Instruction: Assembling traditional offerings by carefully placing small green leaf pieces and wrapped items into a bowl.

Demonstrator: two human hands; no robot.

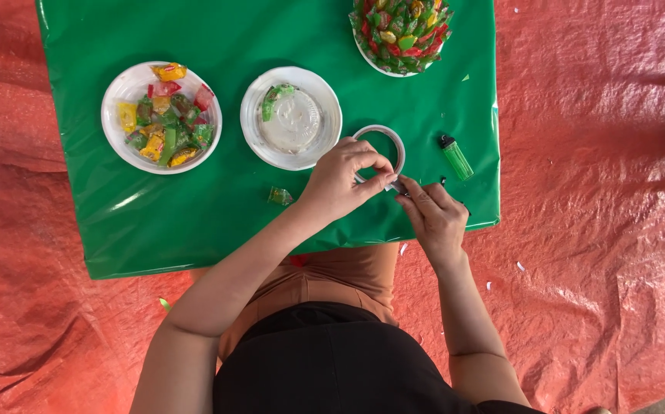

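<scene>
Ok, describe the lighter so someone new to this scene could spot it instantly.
Start at the green table and go to its right edge. Just right of the tape roll that both hands work on lies the lighter: a small green stick, the only unwrapped, non-round thing there.

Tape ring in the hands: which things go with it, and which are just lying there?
In use: tape ring, left hand, right hand.

Lying about: plate of sweets, near-empty plate, sweet-covered plate, green lighter, loose sweet.
</scene>
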